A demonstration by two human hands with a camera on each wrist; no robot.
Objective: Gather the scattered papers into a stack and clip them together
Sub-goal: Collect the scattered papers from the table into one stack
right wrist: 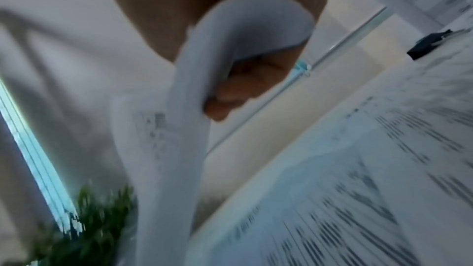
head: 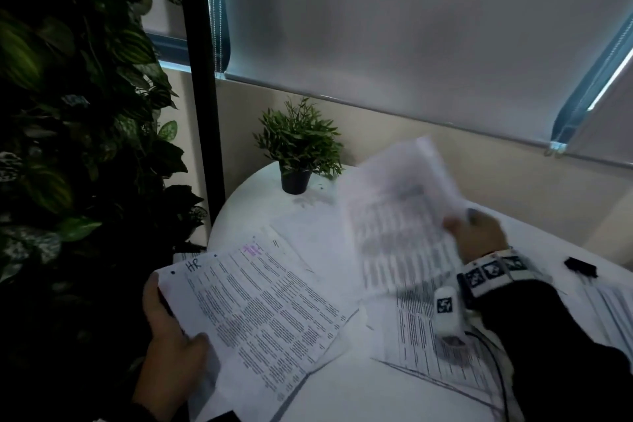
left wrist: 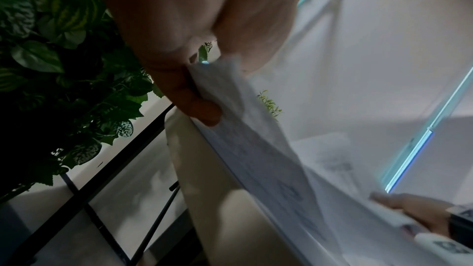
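Left hand (head: 171, 336) grips the near-left edge of a printed sheaf (head: 260, 312), thumb on top, fingers under; sheaf slopes away from the grip onto the table (head: 246, 202). Right hand (head: 479, 233) pinches a raised sheet (head: 394, 209), blurred, curling up-left from the grip. Loose papers (head: 421, 325) lie under that wrist. Clip (head: 580, 266) sits right of the right hand, apart. Plant (head: 298, 144) beyond both.

Right sleeve (head: 561, 336): black, long.
Right wristband (head: 489, 272): white, with black square markers.
Wrist camera (head: 447, 313): white, one black marker, thin black cable.
Left hand (head: 168, 346): bare.
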